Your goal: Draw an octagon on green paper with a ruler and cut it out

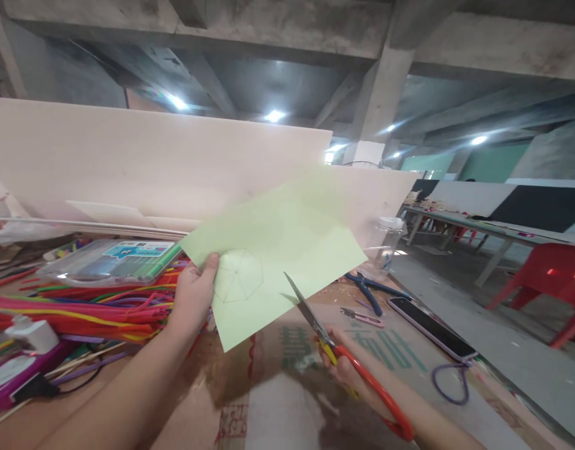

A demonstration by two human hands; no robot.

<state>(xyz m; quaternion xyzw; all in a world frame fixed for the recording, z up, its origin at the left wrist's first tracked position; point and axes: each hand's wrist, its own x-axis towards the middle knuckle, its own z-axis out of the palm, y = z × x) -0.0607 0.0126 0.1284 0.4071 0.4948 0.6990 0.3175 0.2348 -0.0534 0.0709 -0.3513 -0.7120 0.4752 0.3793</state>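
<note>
Over cluttered table (198,390), under concrete beams (292,25): left hand (196,289) pinching green paper (287,250), right hand (345,370) gripping scissors (317,326).

Lights (274,116) glare among concrete beams (287,28); the far wall (491,164) seems green.

Worktable (200,381), brown, green-printed. Phone (430,328) lies screen up. Blue-handled pliers (369,287) beside its far end; pink snips (368,319) just left; coloured pipe cleaners (104,307), purple power strip (40,364) well left.
</note>
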